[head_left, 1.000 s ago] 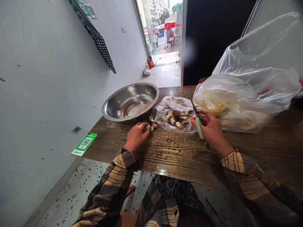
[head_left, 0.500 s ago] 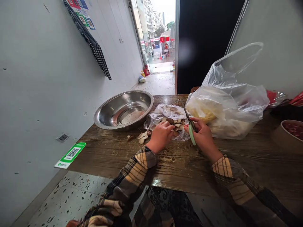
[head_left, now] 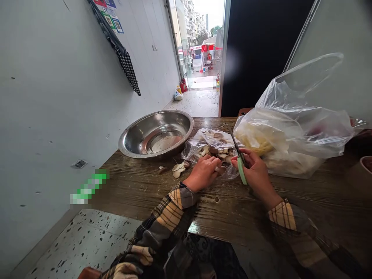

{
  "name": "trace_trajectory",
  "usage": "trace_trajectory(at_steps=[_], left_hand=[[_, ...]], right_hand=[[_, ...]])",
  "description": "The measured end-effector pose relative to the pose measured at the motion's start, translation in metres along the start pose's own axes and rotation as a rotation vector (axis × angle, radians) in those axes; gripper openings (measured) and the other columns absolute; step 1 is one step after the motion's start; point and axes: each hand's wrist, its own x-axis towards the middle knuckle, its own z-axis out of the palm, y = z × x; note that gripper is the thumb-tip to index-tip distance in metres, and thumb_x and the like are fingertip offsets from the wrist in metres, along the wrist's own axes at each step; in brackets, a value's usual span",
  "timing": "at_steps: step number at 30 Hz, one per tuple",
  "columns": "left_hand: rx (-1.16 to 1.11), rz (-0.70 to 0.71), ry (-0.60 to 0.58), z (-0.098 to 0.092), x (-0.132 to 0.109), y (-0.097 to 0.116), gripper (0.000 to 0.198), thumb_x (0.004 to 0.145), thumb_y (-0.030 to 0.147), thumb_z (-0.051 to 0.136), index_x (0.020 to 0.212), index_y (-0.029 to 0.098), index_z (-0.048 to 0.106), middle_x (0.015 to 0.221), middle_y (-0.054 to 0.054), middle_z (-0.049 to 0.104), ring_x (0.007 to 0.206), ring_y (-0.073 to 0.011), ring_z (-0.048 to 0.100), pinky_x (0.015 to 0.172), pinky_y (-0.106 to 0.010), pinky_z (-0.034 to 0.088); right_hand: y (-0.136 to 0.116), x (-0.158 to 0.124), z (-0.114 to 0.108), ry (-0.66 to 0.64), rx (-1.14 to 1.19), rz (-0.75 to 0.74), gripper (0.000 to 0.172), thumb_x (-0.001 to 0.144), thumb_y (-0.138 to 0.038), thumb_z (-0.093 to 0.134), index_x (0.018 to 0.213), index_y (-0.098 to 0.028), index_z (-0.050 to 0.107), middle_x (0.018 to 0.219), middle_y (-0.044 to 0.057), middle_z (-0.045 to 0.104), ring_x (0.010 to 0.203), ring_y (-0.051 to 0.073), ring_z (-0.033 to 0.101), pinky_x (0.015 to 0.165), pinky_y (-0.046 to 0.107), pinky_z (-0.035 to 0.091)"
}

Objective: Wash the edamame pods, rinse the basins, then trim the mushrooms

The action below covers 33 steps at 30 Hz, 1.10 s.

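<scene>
To the smaller bag (head_left: 214,136) the left hand (head_left: 203,173) has moved, seemingly holding mushroom (head_left: 221,169).

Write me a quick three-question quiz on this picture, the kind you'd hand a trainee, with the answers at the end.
1. Which hand holds the green-handled scissors?
2. True or false: seen in the picture, the metal basin stands to the right of the small mushroom bag.
3. What lies loose on the table, between the basin and the left hand? A) coins B) mushroom pieces C) eggs

Key: 1. The right hand. 2. False; the basin stands to the left of the bag. 3. B.
</scene>
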Motion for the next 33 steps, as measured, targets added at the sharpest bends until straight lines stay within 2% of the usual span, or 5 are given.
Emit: trace_trajectory(at_steps=[9, 14, 20, 27, 33], left_hand=[[-0.913, -0.270, 0.138, -0.016, 0.001, 0.003, 0.025, 0.075, 0.025, 0.067, 0.097, 0.015, 0.058, 0.079, 0.002, 0.058, 0.065, -0.0103, 0.054, 0.062, -0.023, 0.044], [-1.006, -0.297, 0.150, -0.020, 0.001, 0.018, 0.036, 0.071, 0.025, 0.075, 0.101, 0.015, 0.058, 0.082, 0.001, 0.061, 0.069, -0.0099, 0.057, 0.065, -0.023, 0.046], [-1.228, -0.338, 0.196, -0.014, 0.002, 0.021, 0.043, 0.066, 0.033, 0.083, 0.096, 0.013, 0.061, 0.085, -0.002, 0.065, 0.073, -0.0113, 0.059, 0.068, -0.023, 0.046], [-1.414, -0.320, 0.163, -0.001, 0.001, 0.014, 0.032, 0.074, 0.037, 0.078, 0.091, 0.012, 0.068, 0.082, -0.004, 0.067, 0.071, -0.0111, 0.057, 0.068, -0.024, 0.043], [-1.447, -0.367, 0.259, -0.006, 0.000, 0.013, 0.029, 0.073, 0.036, 0.076, 0.089, 0.013, 0.067, 0.081, -0.003, 0.066, 0.071, -0.0113, 0.057, 0.067, -0.023, 0.044]], right_hand=[[-0.013, -0.005, 0.002, -0.038, 0.057, -0.065, 0.048, 0.072, -0.033, 0.077, 0.113, -0.024, 0.054, 0.099, 0.006, 0.074, 0.094, 0.022, 0.069, 0.087, 0.040, 0.053], [-0.016, -0.009, 0.004, -0.168, 0.039, -0.095, 0.051, 0.073, -0.027, 0.075, 0.120, -0.026, 0.055, 0.113, 0.007, 0.071, 0.103, 0.022, 0.068, 0.092, 0.039, 0.052], [-0.009, -0.009, 0.008, -0.164, 0.030, -0.055, 0.051, 0.070, -0.027, 0.077, 0.117, -0.025, 0.058, 0.117, 0.007, 0.069, 0.103, 0.021, 0.067, 0.093, 0.038, 0.052], [-0.005, -0.012, 0.013, -0.085, 0.086, -0.028, 0.047, 0.069, -0.029, 0.077, 0.111, -0.024, 0.057, 0.104, 0.006, 0.072, 0.094, 0.022, 0.069, 0.085, 0.037, 0.055], [-0.011, -0.009, 0.000, -0.187, -0.139, -0.116, 0.045, 0.072, -0.029, 0.076, 0.115, -0.025, 0.062, 0.106, 0.005, 0.072, 0.094, 0.022, 0.068, 0.086, 0.037, 0.053]])
